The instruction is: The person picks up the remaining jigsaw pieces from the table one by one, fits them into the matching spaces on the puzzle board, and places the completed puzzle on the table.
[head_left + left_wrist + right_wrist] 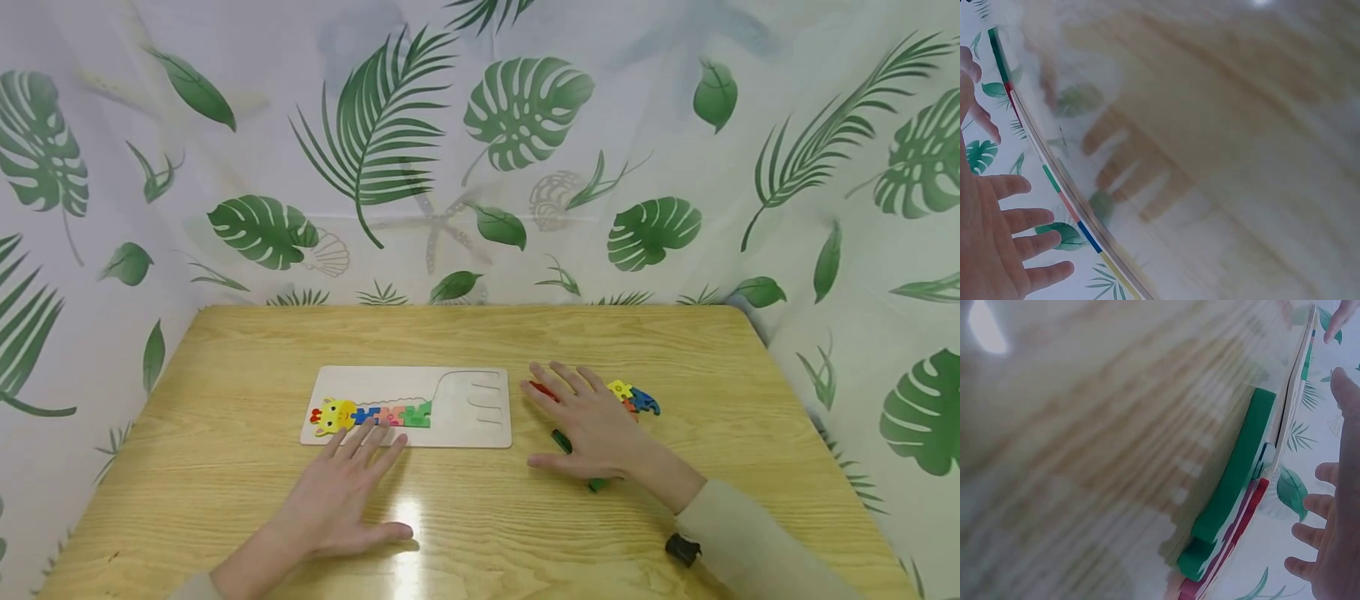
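Observation:
A pale wooden giraffe puzzle board point(453, 425) lies on the table. Its yellow head piece point(337, 415) is at the left end, followed by a blue piece point(366, 415), a pink piece point(390, 414) and a green piece point(418, 413). On the right, the body and leg outlines show bare. My left hand point(333, 500) has its fingers spread, fingertips over the board's front edge. Fingers spread, my right hand point(600, 433) hovers above loose pieces that it partly hides: a long green piece point(1235, 462), a red piece point(545, 389), a yellow piece point(620, 388) and a blue piece point(646, 402).
The light wood-grain table point(480, 333) carries the board left of centre and the loose pieces to its right. Behind it and at both sides hangs a white leaf-print cloth point(427, 275). A small black item point(682, 550) is at my right sleeve.

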Action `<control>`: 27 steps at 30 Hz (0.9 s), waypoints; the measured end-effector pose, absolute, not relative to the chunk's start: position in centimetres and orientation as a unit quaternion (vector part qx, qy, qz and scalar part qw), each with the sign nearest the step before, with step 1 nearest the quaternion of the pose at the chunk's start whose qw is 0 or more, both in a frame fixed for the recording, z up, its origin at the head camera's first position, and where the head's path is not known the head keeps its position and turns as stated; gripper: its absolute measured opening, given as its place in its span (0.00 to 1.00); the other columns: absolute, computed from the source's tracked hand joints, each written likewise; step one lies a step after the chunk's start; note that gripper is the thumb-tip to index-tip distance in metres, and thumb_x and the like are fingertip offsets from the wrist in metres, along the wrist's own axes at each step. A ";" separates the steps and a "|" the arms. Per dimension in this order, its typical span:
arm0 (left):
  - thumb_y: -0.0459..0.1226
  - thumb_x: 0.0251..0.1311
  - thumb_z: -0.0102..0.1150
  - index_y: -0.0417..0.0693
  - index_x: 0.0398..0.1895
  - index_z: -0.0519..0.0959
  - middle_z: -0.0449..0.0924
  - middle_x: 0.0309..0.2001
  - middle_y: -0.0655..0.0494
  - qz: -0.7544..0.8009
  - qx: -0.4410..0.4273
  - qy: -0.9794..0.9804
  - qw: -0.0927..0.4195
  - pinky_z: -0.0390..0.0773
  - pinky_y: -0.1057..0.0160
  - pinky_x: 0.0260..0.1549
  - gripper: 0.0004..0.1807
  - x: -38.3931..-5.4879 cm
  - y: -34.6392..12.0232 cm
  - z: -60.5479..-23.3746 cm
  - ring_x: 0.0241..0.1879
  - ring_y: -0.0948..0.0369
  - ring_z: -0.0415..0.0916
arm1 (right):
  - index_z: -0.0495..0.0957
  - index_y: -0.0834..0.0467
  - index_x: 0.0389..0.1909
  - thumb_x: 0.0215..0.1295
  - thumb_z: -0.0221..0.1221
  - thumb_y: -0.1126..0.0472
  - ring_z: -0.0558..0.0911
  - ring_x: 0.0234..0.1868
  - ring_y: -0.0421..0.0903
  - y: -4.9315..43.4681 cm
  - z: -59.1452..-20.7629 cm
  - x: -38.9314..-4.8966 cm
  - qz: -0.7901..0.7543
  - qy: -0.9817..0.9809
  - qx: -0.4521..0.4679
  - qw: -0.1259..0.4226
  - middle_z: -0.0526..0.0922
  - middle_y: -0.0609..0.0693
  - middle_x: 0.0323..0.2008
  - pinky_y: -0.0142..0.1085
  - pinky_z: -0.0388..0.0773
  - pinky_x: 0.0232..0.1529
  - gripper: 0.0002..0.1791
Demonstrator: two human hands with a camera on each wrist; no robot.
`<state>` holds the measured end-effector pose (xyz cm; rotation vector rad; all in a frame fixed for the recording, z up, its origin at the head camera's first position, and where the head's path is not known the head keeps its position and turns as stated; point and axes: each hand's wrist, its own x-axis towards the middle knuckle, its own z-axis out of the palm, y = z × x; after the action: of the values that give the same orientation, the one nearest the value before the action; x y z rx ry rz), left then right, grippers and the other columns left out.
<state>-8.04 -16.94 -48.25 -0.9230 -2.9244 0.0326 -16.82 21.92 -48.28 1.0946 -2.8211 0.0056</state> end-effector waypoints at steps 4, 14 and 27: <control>0.81 0.55 0.49 0.51 0.80 0.68 0.70 0.78 0.42 0.015 -0.304 -0.952 0.033 0.69 0.41 0.75 0.59 -7.9 -16.8 -48.3 0.80 0.44 0.65 | 0.62 0.50 0.82 0.62 0.56 0.20 0.64 0.82 0.61 21.1 -48.0 -17.1 -0.007 -0.929 0.367 0.045 0.61 0.55 0.83 0.63 0.63 0.78 0.56; 0.82 0.55 0.47 0.50 0.77 0.70 0.72 0.76 0.42 0.020 -0.301 -0.953 0.033 0.72 0.42 0.73 0.59 -7.9 -16.9 -48.6 0.76 0.43 0.69 | 0.59 0.50 0.84 0.65 0.54 0.22 0.64 0.82 0.61 19.5 -47.7 -18.7 -0.009 -0.919 0.393 0.008 0.60 0.56 0.84 0.62 0.64 0.78 0.54; 0.81 0.56 0.49 0.49 0.78 0.70 0.72 0.76 0.41 0.007 -0.287 -0.958 0.009 0.75 0.40 0.70 0.59 -7.8 -17.0 -48.6 0.75 0.42 0.70 | 0.56 0.51 0.84 0.69 0.47 0.21 0.62 0.83 0.61 18.5 -47.5 -19.9 -0.034 -0.913 0.404 -0.048 0.57 0.55 0.85 0.59 0.63 0.80 0.53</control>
<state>-7.78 -16.95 -48.55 -0.8955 -2.9918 0.0210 -19.89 18.52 -47.53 1.3093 -2.9592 -0.1117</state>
